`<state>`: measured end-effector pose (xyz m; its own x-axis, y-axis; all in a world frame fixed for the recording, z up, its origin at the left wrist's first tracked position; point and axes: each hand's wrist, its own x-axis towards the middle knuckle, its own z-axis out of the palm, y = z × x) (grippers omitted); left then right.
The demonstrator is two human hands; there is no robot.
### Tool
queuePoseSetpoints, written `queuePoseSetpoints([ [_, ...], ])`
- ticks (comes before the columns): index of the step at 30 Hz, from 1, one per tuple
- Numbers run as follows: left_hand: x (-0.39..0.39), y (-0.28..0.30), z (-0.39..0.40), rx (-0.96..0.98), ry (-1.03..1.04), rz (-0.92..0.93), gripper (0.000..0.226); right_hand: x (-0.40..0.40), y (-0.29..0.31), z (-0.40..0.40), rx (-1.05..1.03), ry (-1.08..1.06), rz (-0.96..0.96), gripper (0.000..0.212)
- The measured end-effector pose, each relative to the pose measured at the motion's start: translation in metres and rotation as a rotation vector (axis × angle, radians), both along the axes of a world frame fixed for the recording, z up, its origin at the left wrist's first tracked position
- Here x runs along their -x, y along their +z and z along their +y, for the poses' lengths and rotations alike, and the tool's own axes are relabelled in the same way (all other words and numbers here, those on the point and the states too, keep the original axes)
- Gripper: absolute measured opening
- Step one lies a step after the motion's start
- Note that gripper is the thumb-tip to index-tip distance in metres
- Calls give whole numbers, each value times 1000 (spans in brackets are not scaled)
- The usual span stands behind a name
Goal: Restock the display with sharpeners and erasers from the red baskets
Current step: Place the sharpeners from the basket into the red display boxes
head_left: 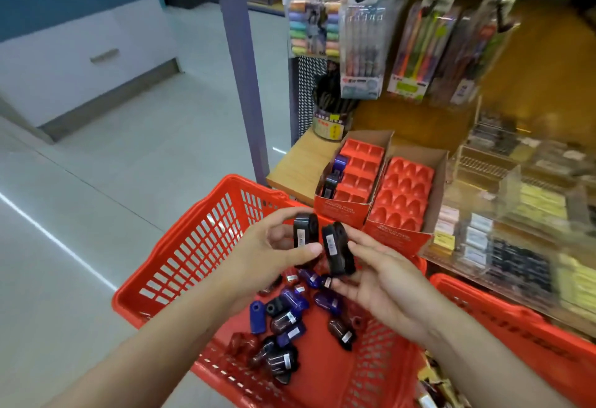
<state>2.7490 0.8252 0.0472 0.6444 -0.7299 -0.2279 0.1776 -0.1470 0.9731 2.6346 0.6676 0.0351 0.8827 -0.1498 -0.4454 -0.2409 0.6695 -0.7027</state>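
Observation:
My left hand pinches a black sharpener between thumb and fingers above a red basket. Beside it, my right hand holds a second black sharpener upright. Several blue, purple, dark red and black sharpeners lie loose on the basket floor below. On the wooden shelf stands a red display box with square slots, two sharpeners standing in its left column. A second red display box with oval slots stands to its right, holding nothing.
A second red basket is at the lower right. Clear bins with erasers and small boxes fill the shelf at right. A tub of pens stands behind the boxes, with hanging pen packs above. A purple post rises beside the shelf.

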Motion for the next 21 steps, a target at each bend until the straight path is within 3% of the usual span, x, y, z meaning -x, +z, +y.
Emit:
queuePoseSetpoints([
  [2,2,5,-7,-10,-11,-13,50,4,3,0,110,31,23,26],
  [7,-6,16,-27,-29,44,-88,44,7,9,-10,680,48,63,25],
  [11,-41,31,-65,2,191,-195,39,-11,27,-47,1091,-150,-39,24],
  [16,-60,21,-127,-134,133,-510,35,-47,48,-90,1256,-339,-21,27],
  [21,-66,-10,-138,-375,162,-845,35,-72,33,-112,1367,-208,83,29],
])
